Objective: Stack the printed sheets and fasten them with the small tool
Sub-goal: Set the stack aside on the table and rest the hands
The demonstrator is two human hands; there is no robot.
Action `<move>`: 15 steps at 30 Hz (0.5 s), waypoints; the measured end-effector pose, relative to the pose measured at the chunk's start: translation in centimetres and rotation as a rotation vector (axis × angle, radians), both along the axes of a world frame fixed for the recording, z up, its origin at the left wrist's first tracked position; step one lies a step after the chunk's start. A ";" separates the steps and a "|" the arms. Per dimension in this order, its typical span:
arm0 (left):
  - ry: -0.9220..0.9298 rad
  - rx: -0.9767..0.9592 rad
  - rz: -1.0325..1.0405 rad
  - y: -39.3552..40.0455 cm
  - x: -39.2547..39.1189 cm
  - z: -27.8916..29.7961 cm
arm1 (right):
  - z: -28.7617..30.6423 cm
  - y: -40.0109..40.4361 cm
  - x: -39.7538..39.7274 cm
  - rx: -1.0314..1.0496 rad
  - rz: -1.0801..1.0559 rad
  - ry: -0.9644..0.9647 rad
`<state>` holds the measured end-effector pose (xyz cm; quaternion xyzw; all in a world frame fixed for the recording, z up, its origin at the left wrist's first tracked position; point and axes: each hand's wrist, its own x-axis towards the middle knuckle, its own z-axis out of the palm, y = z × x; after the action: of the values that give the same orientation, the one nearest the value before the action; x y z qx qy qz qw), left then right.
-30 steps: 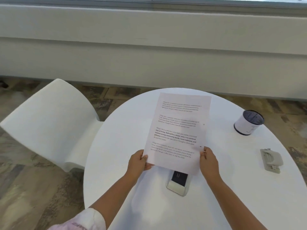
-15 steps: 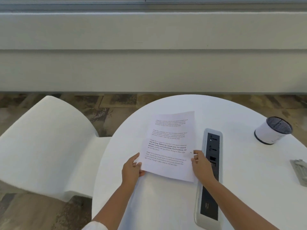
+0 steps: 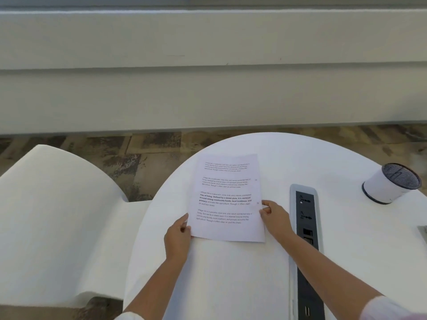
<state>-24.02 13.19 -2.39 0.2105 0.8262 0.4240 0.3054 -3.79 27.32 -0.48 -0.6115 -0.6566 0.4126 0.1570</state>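
The printed sheets [image 3: 227, 199] lie flat as one white stack with black text on the left part of the round white table [image 3: 346, 239]. My left hand [image 3: 178, 239] pinches the stack's lower left edge. My right hand [image 3: 275, 215] pinches the right edge at mid height. Two small holes show near that right edge. A grey metal tool [image 3: 423, 232] is cut off by the frame's right edge, well away from both hands.
A long grey and black socket strip [image 3: 306, 239] is set in the table just right of my right hand. A white pen cup with a dark mesh rim [image 3: 391, 183] lies tilted at the far right. A white moulded chair [image 3: 57, 215] stands left of the table.
The sheets, held up a second ago, have come down flat on the table to the left of the socket strip. Both hands keep their hold on the edges. The view shifted left.
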 end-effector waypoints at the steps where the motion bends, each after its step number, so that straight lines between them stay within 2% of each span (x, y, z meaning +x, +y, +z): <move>1: 0.030 -0.012 -0.028 0.2 -0.2 0.0 | 0.0 0.3 -0.1 0.004 -0.003 0.001; 5: 0.070 -0.036 -0.080 0.8 -1.1 0.1 | -0.3 1.1 -0.5 0.015 -0.009 0.000; 13: 0.037 0.013 -0.046 1.1 -2.4 -0.1 | -0.4 1.4 -0.1 0.052 -0.044 -0.002; 15: 0.102 0.007 -0.053 0.6 -2.6 -0.1 | -0.2 1.2 0.8 0.100 -0.029 -0.055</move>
<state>-26.61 13.82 -2.49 0.2548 0.8333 0.4073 0.2734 -3.04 28.50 -0.72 -0.6237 -0.6714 0.3600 0.1751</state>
